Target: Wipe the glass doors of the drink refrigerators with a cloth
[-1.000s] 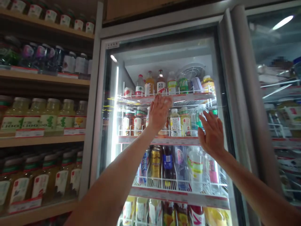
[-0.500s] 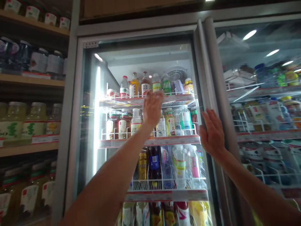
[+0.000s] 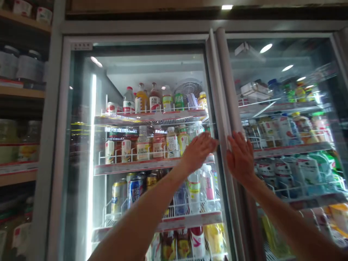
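My left hand [image 3: 199,152] lies flat with its fingers spread on the glass door of a drinks fridge [image 3: 136,38], close to the door's right edge. My right hand [image 3: 240,156] presses flat near the left edge of the neighbouring glass door [image 3: 282,61], just past the vertical door seal [image 3: 224,90]. Neither hand holds anything. Behind the glass, plastic drink bottles [image 3: 171,143] and metal cans [image 3: 133,190] stand in wire-fronted shelves. My forearms hide part of the lower shelves.
Wooden shelves [image 3: 21,92] with jars and bottles stand at the far left. The neighbouring fridge section holds more bottles and cartons on its shelves [image 3: 290,148]. Red price strips run along the shelf fronts.
My left hand has slid down and to the right across the glass, reaching the door's edge. The view has swung right, showing more of the neighbouring fridge section and less of the wooden shelves.
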A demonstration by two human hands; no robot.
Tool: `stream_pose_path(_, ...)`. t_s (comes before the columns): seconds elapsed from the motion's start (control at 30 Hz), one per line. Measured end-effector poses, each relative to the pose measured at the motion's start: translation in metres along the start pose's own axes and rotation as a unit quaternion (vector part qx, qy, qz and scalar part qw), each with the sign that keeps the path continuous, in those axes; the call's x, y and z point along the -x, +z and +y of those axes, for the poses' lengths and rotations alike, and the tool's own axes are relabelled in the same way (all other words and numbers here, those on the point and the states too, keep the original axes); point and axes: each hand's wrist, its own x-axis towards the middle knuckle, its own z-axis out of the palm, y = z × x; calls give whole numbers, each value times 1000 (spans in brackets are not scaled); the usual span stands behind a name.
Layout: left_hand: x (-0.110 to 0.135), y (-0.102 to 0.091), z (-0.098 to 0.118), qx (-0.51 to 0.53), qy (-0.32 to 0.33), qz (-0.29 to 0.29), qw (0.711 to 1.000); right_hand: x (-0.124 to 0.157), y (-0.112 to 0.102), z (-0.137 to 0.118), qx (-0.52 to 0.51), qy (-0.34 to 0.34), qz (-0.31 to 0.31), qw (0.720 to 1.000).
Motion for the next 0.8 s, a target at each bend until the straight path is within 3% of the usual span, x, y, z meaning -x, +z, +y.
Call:
stream_pose_path(0.13,92,11,73,70,161,-59,983,22,-7,-4,-6,-17,-43,999)
stream_pose_path(0.2,123,9,88,84,228,-87,966,31,-9,-9,-14,-28,-66,997)
stream_pose_path(0.27,130,4,83,77,238,-94,964,36,-9,-16,-22,-34,-84,996)
stream_pose_path(0.3,125,3,75,66,206,-88,972,38,-8,-19,-24,-33,-88,995)
stream_pose_path(0.4,101,1,52,18,23,-56,998,41,-4,-30,-30,-26,-90,995)
stream_pose_path(0.47,100,3,52,7,-25,-50,998,45,-1,-36,-39,-23,-91,995)
stream_pose_path(0.6,150,5,85,46,131,-85,987,61,0,-47,-48,-34,-107,992)
stream_pose_path(0.67,177,-1,89,46,186,-88,978,71,-1,-52,-47,-47,-124,990)
stream_pose_path(0.73,189,-11,71,24,178,-82,980,78,-1,-56,-49,-49,-140,988)
stream_pose_path(0.8,189,-24,38,-20,96,-71,993,81,0,-61,-53,-43,-144,987)
